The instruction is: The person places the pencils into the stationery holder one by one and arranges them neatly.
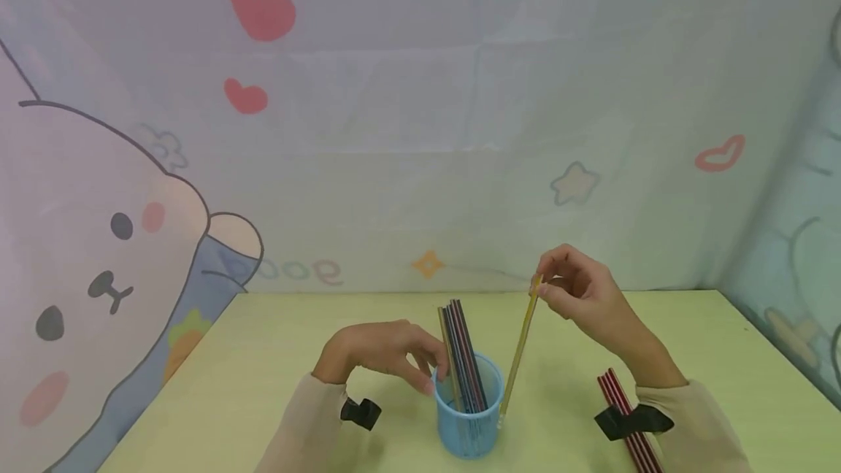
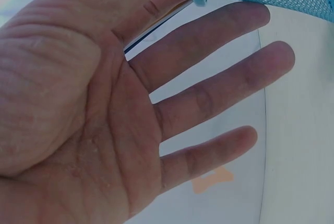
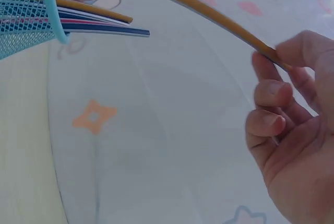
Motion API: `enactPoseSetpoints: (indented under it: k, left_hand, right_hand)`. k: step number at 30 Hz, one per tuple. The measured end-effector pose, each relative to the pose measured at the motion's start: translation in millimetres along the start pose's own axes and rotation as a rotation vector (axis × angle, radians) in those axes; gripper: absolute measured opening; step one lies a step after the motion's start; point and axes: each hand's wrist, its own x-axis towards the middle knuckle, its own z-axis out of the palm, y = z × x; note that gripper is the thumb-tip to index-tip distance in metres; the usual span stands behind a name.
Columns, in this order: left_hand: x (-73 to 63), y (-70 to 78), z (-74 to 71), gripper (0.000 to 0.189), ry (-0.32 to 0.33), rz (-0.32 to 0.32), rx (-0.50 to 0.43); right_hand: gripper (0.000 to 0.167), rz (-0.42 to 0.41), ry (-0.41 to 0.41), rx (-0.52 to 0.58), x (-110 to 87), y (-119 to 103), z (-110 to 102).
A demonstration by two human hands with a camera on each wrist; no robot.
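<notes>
A light blue mesh pen cup (image 1: 465, 438) stands upright on the table. Its rim is pinched between the thumb and index finger of my left hand (image 1: 386, 349), whose other fingers stretch out straight in the left wrist view. Inside the cup lean several dark striped pencils (image 1: 465, 356) and a yellow one (image 1: 450, 356). My right hand (image 1: 588, 301) pinches another yellow pencil (image 1: 522, 345) near its upper end, to the right of the cup. That pencil slants down, its pale lower end beside the cup's outer wall.
Several dark red pencils (image 1: 612, 389) lie together on the pale yellow table (image 1: 263, 371), partly under the right forearm. Behind the table hangs a printed cloth (image 1: 407, 188). A black band (image 1: 634, 422) sits on the right sleeve, another (image 1: 361, 413) on the left.
</notes>
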Motion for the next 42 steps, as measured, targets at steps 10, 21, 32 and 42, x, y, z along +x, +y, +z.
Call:
enactPoseSetpoints:
  k: [10, 21, 32, 42]
  left_hand:
    - [-1.5, -2.4, 0.6, 0.013, 0.000, -0.010, 0.001]
    - [-1.1, -2.3, -0.1, 0.021, -0.004, 0.028, -0.011]
    - [0.4, -2.6, -1.3, 0.022, -0.017, 0.033, -0.011]
    - [-0.5, -1.2, -2.3, 0.018, -0.017, 0.020, -0.001]
  right_hand:
    - [0.021, -0.048, 0.190, -0.091, 1.7, 0.4, 12.2]
    - [0.030, -0.097, 0.043, -0.371, 1.3, 25.4, 49.5]
    - [0.036, 0.088, -0.186, -0.398, 1.7, 27.9, 49.9]
    - [0.020, 0.191, -0.338, -0.489, 0.7, 15.6, 15.5]
